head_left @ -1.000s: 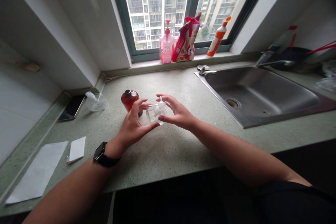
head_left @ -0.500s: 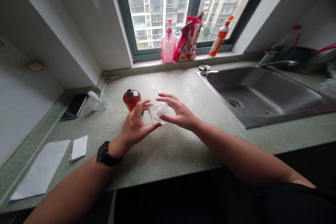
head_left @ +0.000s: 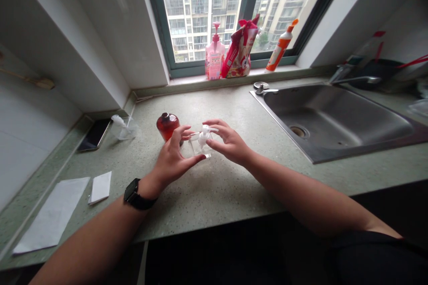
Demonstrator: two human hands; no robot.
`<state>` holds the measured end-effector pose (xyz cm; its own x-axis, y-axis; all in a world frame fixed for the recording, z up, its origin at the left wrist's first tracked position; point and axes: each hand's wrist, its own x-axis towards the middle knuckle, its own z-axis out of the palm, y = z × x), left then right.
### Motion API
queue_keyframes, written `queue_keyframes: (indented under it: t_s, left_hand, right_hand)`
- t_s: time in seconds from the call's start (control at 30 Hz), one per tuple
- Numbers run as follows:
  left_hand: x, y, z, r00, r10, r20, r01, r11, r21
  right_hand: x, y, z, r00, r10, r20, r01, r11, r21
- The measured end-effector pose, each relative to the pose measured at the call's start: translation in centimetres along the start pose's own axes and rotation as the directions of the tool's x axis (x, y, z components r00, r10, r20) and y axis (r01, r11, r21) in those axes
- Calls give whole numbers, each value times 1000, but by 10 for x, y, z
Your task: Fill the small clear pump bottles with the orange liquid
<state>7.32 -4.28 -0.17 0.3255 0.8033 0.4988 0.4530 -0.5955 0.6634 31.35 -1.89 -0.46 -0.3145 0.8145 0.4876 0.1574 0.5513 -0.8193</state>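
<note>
A clear, square-sided container [head_left: 198, 148] sits on the counter between my two hands. My left hand [head_left: 172, 158] wears a black watch at the wrist and holds the container from the left, thumb at its near edge and fingers at its far side. My right hand [head_left: 230, 142] has its thumb and fingers closed on a white pump head [head_left: 204, 133] over the container. The pump's nozzle points right. Just beyond my left fingers stands an amber bottle [head_left: 167, 125] with an uncapped neck.
Another clear container with a white pump [head_left: 123, 127] and a phone [head_left: 95, 135] lie at the left. White paper sheets [head_left: 51, 216] are nearer. A steel sink [head_left: 334, 120] is on the right. A pink pump bottle [head_left: 214, 58], red bag and orange bottle line the windowsill.
The pump head has come more upright, its nozzle now showing to the right. My right fingers have shifted slightly around it. My left hand stays in place.
</note>
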Motion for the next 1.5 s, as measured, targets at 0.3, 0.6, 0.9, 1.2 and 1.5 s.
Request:
queue_keyframes:
  t_s: [0.3, 0.6, 0.9, 1.2, 1.5]
  left_hand:
    - [0, 1, 0, 999, -43, 24, 44, 999, -17]
    - [1, 1, -1, 995, -91, 29, 91, 996, -3]
    - [1, 1, -2, 993, -111, 27, 111, 994, 16]
    - [0, 2, -2, 995, -95, 25, 94, 995, 46]
    - [0, 1, -3, 995, -98, 17, 97, 994, 42]
  right_hand:
    - [2, -4, -2, 998, 40, -39, -36, 995, 91]
    - [7, -13, -15, 989, 118, -90, -91, 962, 257]
    - [10, -9, -18, 984, 138, -110, -98, 947, 307]
    - [12, -4, -18, 965, 206, -165, -130, 916, 379]
    - [12, -5, -19, 959, 229, -166, -147, 906, 396]
